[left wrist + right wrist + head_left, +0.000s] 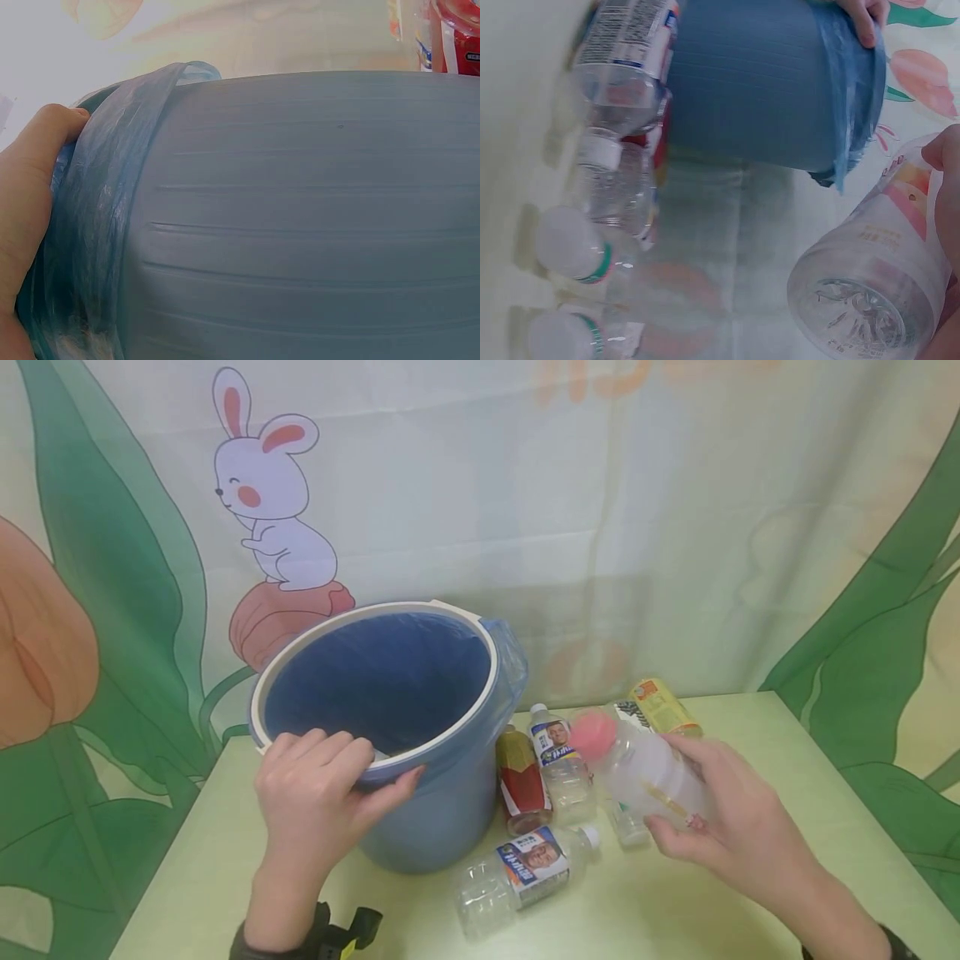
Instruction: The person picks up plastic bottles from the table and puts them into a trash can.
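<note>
A blue trash bin (435, 827), lined with a thin blue bag (105, 187), stands tilted on the table. My left hand (322, 793) grips its near rim, fingers over the edge and thumb outside. My right hand (727, 810) holds a clear plastic bottle (656, 777) with a pink cap (592, 733), to the right of the bin and above the table. In the right wrist view the bottle's ridged base (859, 315) faces the camera. The inside of the bin is mostly in shadow.
On the pale green table (795, 735), a labelled clear bottle (540, 864) lies in front of the bin. Beside the bin are a red-and-gold container (522, 785), another labelled bottle (561, 760) and a yellow can (663, 706). A printed curtain (480, 485) hangs behind.
</note>
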Tool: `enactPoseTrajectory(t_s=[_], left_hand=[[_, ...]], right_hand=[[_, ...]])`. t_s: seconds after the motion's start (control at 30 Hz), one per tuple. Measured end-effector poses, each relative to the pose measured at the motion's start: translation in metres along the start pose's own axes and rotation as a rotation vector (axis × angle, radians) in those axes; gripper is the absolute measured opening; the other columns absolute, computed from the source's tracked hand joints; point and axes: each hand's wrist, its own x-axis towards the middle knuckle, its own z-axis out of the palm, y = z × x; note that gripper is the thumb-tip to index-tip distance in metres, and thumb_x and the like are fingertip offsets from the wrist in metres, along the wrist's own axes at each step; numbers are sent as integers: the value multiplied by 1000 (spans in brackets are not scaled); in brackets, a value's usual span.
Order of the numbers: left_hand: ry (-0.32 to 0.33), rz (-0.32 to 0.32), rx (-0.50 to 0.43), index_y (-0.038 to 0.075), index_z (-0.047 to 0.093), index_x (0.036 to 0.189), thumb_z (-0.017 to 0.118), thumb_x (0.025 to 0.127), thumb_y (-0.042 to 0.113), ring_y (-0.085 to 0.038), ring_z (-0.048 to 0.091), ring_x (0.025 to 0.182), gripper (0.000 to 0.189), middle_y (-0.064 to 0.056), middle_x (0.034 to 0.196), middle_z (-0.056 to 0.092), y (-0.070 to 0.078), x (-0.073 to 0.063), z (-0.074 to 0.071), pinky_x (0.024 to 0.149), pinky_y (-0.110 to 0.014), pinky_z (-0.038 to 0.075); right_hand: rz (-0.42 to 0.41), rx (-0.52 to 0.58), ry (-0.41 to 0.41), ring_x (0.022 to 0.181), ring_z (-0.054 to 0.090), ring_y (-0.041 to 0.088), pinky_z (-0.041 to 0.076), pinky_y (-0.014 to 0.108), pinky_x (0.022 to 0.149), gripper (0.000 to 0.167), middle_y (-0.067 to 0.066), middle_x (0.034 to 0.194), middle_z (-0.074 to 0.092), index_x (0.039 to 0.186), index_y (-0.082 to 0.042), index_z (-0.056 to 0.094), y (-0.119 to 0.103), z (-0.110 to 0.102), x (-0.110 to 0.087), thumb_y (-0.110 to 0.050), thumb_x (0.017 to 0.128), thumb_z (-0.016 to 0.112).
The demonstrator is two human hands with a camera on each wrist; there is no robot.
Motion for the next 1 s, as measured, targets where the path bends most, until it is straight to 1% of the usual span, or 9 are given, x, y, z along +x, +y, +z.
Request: enactPoseTrajectory(t_s=[0.17,0.27,0.4,0.47,0.53,0.63,0.73,0.83,1.0], left_hand=[[4,-2,-7,16,33,62,66,98,57,-17,24,48,63,6,55,28,0,2,2,54,-35,18],[1,-3,-9,16,33,62,66,99,57,-17,24,48,64,6,55,28,0,3,2,54,-35,18],[0,-7,-6,16,33,62,65,99,58,-17,23,48,65,6,55,27,1,4,1,54,-36,18],[10,-6,-5,16,32,62,66,99,57,-17,23,48,65,6,56,26,2,5,1,54,-35,17],[20,-5,-3,16,31,62,66,98,56,-16,22,49,64,7,56,25,3,6,0,54,-35,17],[34,-3,-2,16,31,62,66,98,56,-16,21,49,65,7,56,24,3,7,-1,54,-35,17],[32,-2,-3,16,31,62,66,98,56,-16,21,49,64,7,56,25,2,8,-1,54,-35,17],[19,-2,-5,16,32,62,66,98,56,-17,22,48,64,6,56,26,1,6,-1,54,-35,17],[0,-1,1,16,34,62,66,99,57,-18,24,48,63,6,55,28,-1,4,0,53,-35,18]], right_hand=[[23,17,26,93,62,19,50,28,73,74,14,118,70,140,7,61,2,-2,25,-56,100,62],[59,64,37,94,66,23,51,31,72,70,15,117,71,143,4,60,4,0,40,-39,90,75],[160,133,40,98,69,30,53,44,73,75,16,117,71,144,0,59,2,7,62,-21,76,82],[214,167,25,102,69,31,52,50,75,74,17,119,71,146,0,57,-1,11,75,-19,79,83],[271,198,4,105,67,30,53,51,77,75,16,121,70,148,-3,56,-3,17,88,-18,81,85],[297,220,-23,107,66,30,54,52,81,73,16,123,70,150,-5,56,-1,30,113,-20,85,85],[278,220,-34,106,66,31,55,51,83,71,16,122,70,150,-6,57,4,44,138,-23,87,84],[219,230,-25,104,65,30,54,49,83,71,17,121,70,149,-3,58,8,57,160,-27,88,83],[144,264,-11,107,64,26,53,46,84,72,13,124,69,150,-5,57,1,68,195,-31,89,83]])
